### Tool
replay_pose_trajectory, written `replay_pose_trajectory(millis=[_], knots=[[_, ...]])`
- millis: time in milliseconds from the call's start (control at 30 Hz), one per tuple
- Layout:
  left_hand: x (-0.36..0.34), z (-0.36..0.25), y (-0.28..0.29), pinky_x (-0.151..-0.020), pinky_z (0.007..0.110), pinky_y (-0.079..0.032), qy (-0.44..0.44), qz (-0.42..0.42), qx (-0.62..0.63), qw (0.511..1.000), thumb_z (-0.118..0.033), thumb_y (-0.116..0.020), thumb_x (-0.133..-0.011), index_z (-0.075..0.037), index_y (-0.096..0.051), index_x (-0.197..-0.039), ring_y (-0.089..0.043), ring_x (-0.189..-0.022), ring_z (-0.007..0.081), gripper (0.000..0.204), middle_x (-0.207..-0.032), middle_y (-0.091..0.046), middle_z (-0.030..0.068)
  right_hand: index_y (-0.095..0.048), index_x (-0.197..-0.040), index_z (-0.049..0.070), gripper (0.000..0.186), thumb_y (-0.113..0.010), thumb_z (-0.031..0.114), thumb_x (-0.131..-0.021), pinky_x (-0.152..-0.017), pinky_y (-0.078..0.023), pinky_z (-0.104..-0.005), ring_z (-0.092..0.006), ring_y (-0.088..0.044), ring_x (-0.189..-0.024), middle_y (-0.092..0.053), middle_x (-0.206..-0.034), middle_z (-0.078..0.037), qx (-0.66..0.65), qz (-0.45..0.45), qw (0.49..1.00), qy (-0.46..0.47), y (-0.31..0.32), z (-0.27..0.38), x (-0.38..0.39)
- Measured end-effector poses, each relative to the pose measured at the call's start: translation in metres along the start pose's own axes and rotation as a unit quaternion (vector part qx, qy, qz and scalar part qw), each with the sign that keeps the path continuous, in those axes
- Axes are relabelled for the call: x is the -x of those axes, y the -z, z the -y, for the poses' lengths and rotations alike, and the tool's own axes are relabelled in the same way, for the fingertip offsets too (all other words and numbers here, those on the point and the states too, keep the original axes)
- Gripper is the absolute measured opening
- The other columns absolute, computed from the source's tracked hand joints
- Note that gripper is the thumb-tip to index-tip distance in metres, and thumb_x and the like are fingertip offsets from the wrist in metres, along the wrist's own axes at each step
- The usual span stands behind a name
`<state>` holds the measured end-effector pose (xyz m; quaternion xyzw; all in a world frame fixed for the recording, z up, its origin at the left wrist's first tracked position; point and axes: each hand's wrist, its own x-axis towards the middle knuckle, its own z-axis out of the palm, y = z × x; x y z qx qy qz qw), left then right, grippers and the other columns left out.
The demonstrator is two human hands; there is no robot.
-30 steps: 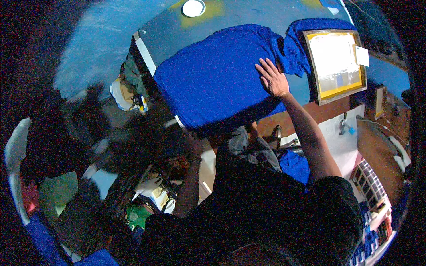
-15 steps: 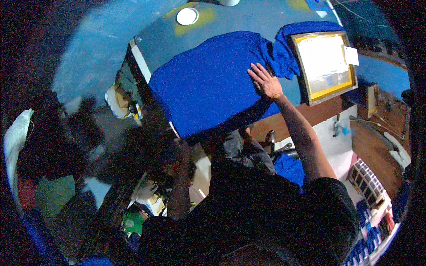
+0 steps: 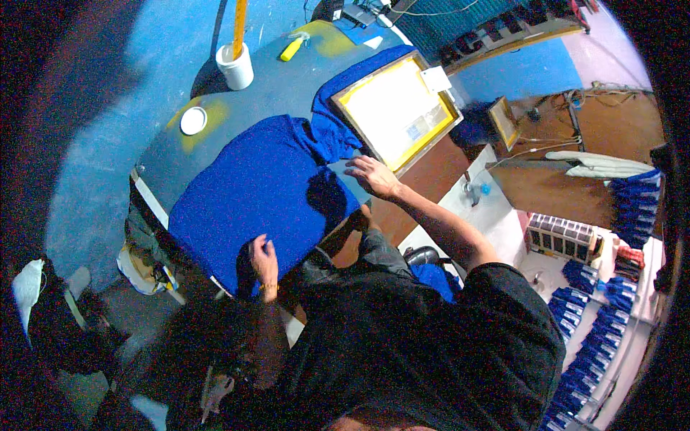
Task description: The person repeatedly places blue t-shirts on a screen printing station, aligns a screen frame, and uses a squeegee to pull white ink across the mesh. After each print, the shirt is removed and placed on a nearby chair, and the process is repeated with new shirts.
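Note:
A royal-blue garment (image 3: pixel 237 172) lies spread over the end of a grey table (image 3: pixel 162 144), bunched in folds at its far right. My left hand (image 3: pixel 264 264) is over the garment's near edge, fingers partly in shadow and loosely apart, with nothing seen in them. At the garment's right side, by the near corner of a printing screen (image 3: pixel 388 108), hovers my right hand (image 3: pixel 372 176). Its fingers are spread and slightly bent, holding nothing. The screen has a wooden frame with yellow tape inside and rests on more blue cloth. Whether the right fingertips touch anything cannot be made out.
A white tub (image 3: pixel 236 70) with a yellow stick stands at the table's far edge, near a white round lid (image 3: pixel 194 121) and a yellow-handled tool (image 3: pixel 292 49). Folded blue garments (image 3: pixel 600 337) fill racks at right. A bag (image 3: pixel 140 269) sits below the table's left end.
My view has swung right. My right hand has lifted off the garment and moved toward the screen. My left hand has come up from the dark below the table to the garment's near edge.

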<state>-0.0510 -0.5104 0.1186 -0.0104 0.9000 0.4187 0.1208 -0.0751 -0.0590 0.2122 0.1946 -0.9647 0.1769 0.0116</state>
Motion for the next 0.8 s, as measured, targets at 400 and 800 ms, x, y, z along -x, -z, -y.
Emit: replay_pose_trajectory(millis=[400,800], knots=[[-0.177,-0.218,-0.201,-0.117,0.04,-0.04,-0.117,0.073,0.098,0.986,-0.028,-0.07,-0.1,-0.005,-0.059,-0.143,-0.055,-0.136,0.0322,0.05,-0.145,-0.06,0.0189,-0.068,-0.127,0.012,0.042,-0.058,0.005,-0.087,-0.104,-0.05,-0.0479,-0.0379,-0.059,-0.124,-0.062,-0.132,-0.015,0.146,0.023,0.98,-0.135,0.166,-0.285,0.143],[-0.062,-0.359,-0.316,-0.109,0.061,-0.041,0.209,-0.141,-0.223,0.942,-0.046,-0.076,-0.089,-0.028,-0.055,-0.147,-0.041,-0.139,0.0413,0.065,-0.152,-0.045,0.0132,-0.017,-0.166,0.039,0.086,-0.057,0.013,-0.095,-0.127,-0.019,-0.0621,-0.0275,-0.014,-0.161,-0.011,-0.176,0.002,0.305,0.245,0.908,0.152,0.184,-0.546,0.066]])
